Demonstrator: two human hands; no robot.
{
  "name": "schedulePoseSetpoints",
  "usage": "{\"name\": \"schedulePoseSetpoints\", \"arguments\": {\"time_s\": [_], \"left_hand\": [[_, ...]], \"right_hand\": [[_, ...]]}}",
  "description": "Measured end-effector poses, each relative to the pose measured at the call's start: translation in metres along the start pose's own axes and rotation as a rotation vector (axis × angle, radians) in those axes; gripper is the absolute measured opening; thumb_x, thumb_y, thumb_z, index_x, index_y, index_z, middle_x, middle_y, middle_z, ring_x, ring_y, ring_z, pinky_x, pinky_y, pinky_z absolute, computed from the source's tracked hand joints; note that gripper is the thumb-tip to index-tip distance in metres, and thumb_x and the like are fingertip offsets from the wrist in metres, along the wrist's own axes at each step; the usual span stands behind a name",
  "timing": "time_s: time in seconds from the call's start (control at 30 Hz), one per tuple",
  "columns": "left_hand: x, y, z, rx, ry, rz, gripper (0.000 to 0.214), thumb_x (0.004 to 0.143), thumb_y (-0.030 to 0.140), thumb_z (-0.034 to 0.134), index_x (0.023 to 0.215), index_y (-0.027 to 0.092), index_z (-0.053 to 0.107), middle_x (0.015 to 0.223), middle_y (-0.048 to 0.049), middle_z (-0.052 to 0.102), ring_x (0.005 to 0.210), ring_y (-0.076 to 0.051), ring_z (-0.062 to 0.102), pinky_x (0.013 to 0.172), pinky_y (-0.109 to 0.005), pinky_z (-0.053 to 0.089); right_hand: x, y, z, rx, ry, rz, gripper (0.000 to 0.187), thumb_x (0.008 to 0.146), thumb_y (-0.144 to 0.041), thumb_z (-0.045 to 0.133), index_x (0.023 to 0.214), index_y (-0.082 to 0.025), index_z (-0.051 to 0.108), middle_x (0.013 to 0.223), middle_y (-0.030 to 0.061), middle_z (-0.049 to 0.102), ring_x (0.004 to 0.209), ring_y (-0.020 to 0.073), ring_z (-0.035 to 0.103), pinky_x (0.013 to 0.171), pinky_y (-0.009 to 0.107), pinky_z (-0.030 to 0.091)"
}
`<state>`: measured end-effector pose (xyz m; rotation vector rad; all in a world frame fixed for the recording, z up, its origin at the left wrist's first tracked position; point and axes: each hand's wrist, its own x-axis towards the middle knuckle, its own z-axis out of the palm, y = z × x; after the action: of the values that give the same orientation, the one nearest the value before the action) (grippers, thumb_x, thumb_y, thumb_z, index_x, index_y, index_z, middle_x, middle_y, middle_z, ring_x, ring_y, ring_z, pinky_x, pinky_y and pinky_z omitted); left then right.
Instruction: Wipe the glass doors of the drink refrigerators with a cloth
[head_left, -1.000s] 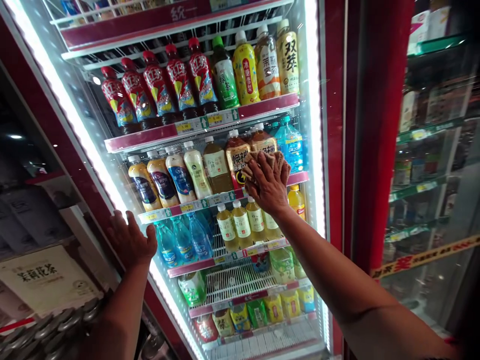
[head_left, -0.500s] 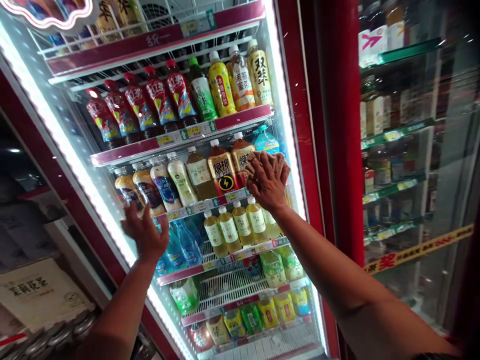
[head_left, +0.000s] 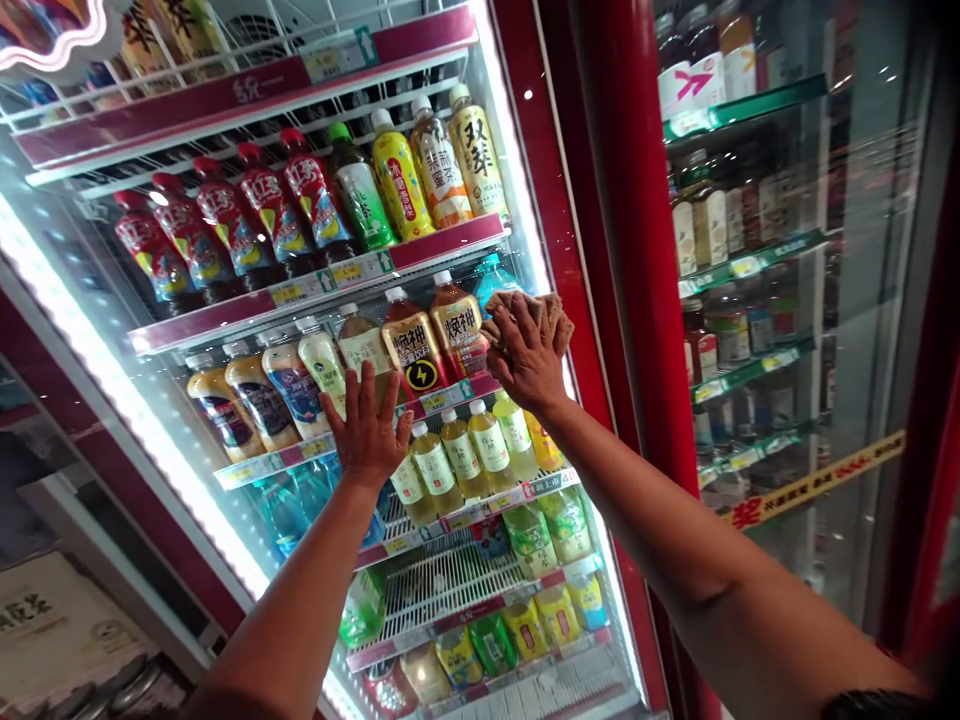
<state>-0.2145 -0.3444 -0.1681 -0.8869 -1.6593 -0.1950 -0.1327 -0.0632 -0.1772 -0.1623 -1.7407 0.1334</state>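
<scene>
A crumpled brown cloth is under my right hand, whose fingers spread over it and press it against the glass front of a lit drinks fridge, near the right side. My left hand is lower and to the left, fingers apart and palm towards the glass; it looks laid flat on it and holds nothing. Behind the glass, gold-labelled drink bottles show between the hands, and a blue-capped bottle is partly hidden by the cloth.
Red-capped bottles line a shelf above, pale yellow bottles one below. The red door frame runs along the right, beside another glass-fronted fridge with green-edged shelves. A printed carton is at lower left.
My left hand has moved right and flattened out with fingers spread at the glass. My right hand and the cloth stay near the right edge, slightly shifted left against the fridge. The view has swung slightly.
</scene>
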Motion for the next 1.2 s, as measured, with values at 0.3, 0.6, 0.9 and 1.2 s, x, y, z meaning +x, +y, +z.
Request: {"name": "schedulePoseSetpoints", "arguments": {"time_s": [0.3,0.6,0.9,1.2], "left_hand": [[0.000,0.003,-0.002,-0.025,-0.026,-0.069,0.064,0.098,0.049,0.051,0.158,0.029,0.041,0.171,-0.0090,0.023,0.161,-0.031,0.011,0.127,-0.065,-0.006],[-0.001,0.003,-0.002,-0.028,-0.021,-0.073,0.066,0.098,0.052,0.049,0.158,0.027,0.040,0.172,-0.0111,0.021,0.161,-0.033,0.008,0.126,-0.066,-0.007],[-0.004,0.003,-0.002,0.006,-0.011,-0.040,0.076,0.095,0.064,0.050,0.160,0.025,0.038,0.172,-0.0121,0.020,0.161,-0.034,0.008,0.128,-0.062,-0.008],[-0.005,0.001,-0.001,0.059,0.005,0.035,0.080,0.095,0.055,0.058,0.163,0.024,0.029,0.174,-0.0086,0.007,0.160,-0.037,0.009,0.128,-0.063,-0.007]], "right_hand": [[-0.012,0.039,-0.016,0.013,-0.082,-0.103,0.064,0.100,-0.048,0.047,0.162,-0.035,0.034,0.172,-0.0025,0.028,0.161,0.0295,0.015,0.130,0.060,0.003],[-0.002,0.066,-0.022,0.026,-0.079,-0.077,0.069,0.098,-0.042,0.046,0.164,-0.032,0.029,0.176,-0.0014,0.017,0.163,0.0309,0.007,0.130,0.062,0.008],[-0.037,0.074,-0.006,0.012,0.006,0.088,0.067,0.098,-0.036,0.045,0.163,-0.032,0.031,0.174,0.0017,0.022,0.162,0.0317,0.011,0.127,0.067,0.011],[-0.073,0.088,-0.016,-0.007,-0.102,-0.091,0.065,0.099,-0.041,0.048,0.162,-0.033,0.034,0.174,-0.0005,0.023,0.163,0.0292,0.010,0.130,0.061,0.013]]}}
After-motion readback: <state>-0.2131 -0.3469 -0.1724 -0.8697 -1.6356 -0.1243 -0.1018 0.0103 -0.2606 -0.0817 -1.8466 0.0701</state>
